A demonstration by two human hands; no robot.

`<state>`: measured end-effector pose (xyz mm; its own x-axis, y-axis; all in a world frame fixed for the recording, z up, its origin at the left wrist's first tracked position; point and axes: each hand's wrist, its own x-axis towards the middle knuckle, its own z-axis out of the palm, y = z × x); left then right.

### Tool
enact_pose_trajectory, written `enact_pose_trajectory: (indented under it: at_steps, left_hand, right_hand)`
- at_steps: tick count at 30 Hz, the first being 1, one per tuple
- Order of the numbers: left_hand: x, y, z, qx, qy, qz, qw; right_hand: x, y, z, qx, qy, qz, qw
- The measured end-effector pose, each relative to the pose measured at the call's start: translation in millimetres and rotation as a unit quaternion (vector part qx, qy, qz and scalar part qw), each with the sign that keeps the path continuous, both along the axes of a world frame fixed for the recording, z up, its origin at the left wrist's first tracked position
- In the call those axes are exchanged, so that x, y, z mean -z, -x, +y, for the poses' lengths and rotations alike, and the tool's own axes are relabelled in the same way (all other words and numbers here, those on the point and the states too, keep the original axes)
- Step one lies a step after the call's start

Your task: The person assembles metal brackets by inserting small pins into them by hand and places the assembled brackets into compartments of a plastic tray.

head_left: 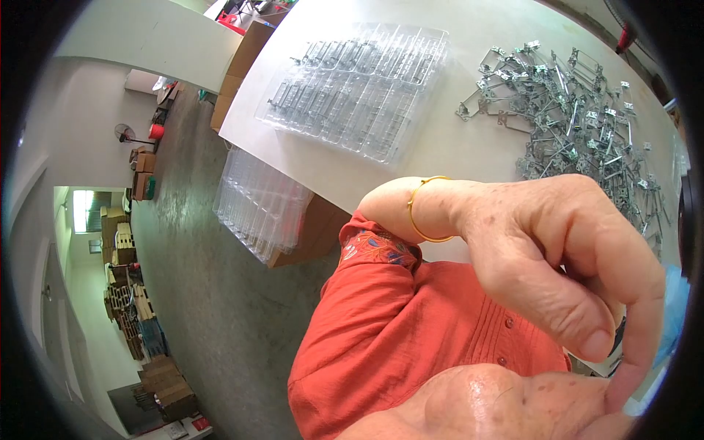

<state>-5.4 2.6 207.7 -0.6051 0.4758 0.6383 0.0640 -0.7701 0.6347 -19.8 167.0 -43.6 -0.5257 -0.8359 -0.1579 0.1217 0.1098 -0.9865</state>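
My left hand (565, 257) is raised close to the camera, with a yellow bangle (413, 213) around its wrist. Its fingers are bent, and a gap separates the thumb from the long forefinger; nothing shows between them. The forefinger reaches down to a patch of bare skin (469, 403) along the bottom edge. Beyond the hand, a heap of silvery metal brackets with wire loops (579, 117) lies on the white table (330, 165). Clear plastic trays (359, 95) with rows of metal parts lie farther left. My right hand cannot be made out.
More clear trays (260, 202) rest on a cardboard box (315, 231) beside the table. Another carton (242, 66) stands at the table's far edge. Stacked pallets (125, 315), boxes and a standing fan (125, 133) line the grey floor's far side. Something blue (671, 315) shows at right.
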Motion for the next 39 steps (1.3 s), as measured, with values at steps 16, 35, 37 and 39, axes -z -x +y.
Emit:
enact_pose_trajectory:
  at_steps: [16,35,37,39]
  left_hand:
    - [-0.6,-4.4,-9.2,-0.013,0.048,0.017,0.999]
    - [1.3,-6.3,-3.7,0.001,0.024,0.031,0.999]
    - [-2.3,-7.6,0.3,-0.030,0.004,0.048,0.998]
    - [3.8,-4.1,11.4,-0.077,-0.024,0.086,0.993]
  right_hand:
    - [-2.5,-1.7,-1.3,-0.007,0.003,0.001,1.000]
    - [-3.6,-2.6,-3.4,-0.014,0.004,0.002,1.000]
    - [-3.6,-3.6,-3.9,-0.015,0.004,0.001,1.000]
    - [-3.6,-2.9,-3.4,-0.014,0.004,0.002,1.000]
